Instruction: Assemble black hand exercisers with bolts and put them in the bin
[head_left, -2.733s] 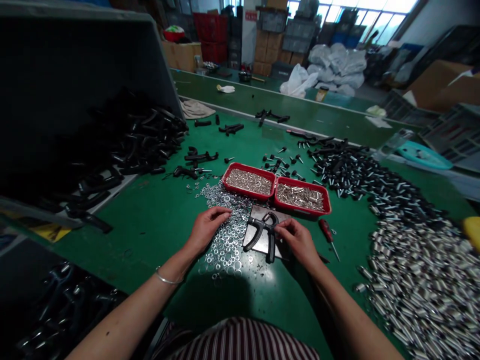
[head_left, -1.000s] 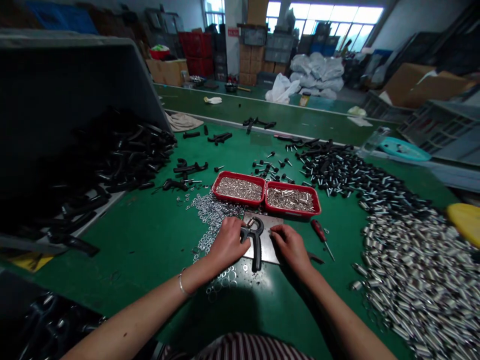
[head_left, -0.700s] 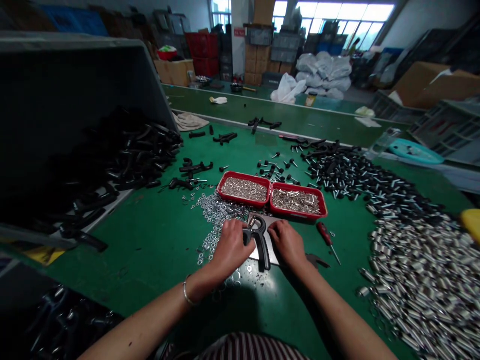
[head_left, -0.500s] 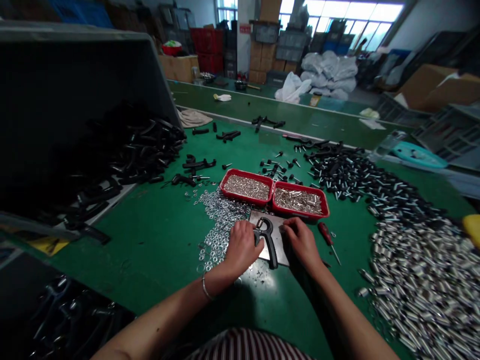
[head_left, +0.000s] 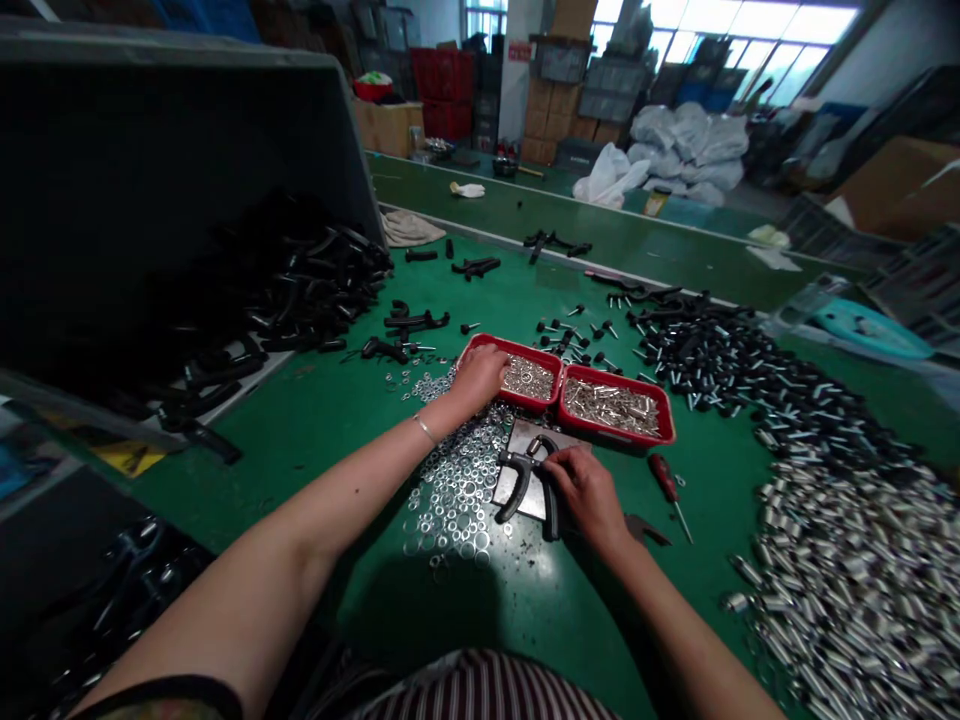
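A black hand grip strengthener (head_left: 550, 505), with two curved handles and a metal spring near its top, lies on a flat metal plate (head_left: 517, 440). My right hand (head_left: 592, 490) is closed at its upper right side, fingertips pinching it there. My left hand (head_left: 480, 380) reaches into the left red tray (head_left: 534, 403), which holds many tiny metal pieces. Its fingers are bent down together among them, and the fingertips are hidden. The right red tray (head_left: 615, 435) holds small metal pins. Loose washers (head_left: 457, 490) spread left of the plate.
A red-handled screwdriver (head_left: 667, 480) lies to the right of the plate. Heaps of metal springs (head_left: 847, 560) and black-headed screws (head_left: 697, 350) cover the right side. A large grey bin (head_left: 360, 150) with black handles (head_left: 322, 270) lies tipped at left.
My left hand has let go of the grip strengthener and moved up and left into the left red tray. My right hand has come onto the grip strengthener, whose two handles now both show.
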